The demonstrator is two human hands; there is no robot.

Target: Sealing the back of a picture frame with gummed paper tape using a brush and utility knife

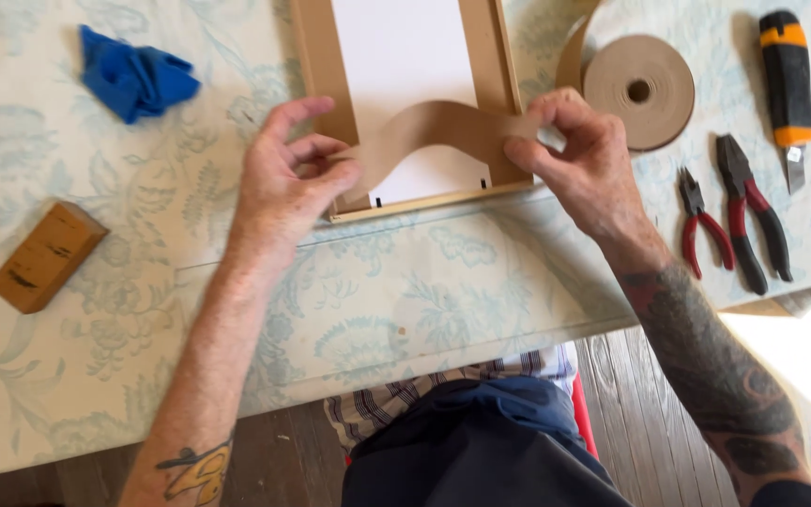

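The picture is bright and evenly lit by soft daylight. The strongest light falls past the right edge of the desk point(424, 310), where the floor point(800, 366) is washed out to white glare. Shadows under each hand are short and soft. Focus is sharp across the desk, with only slight softness near the corners.

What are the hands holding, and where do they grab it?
A strip of brown paper tape, stretched over the frame. The left hand pinches its left end, the right hand its right end.
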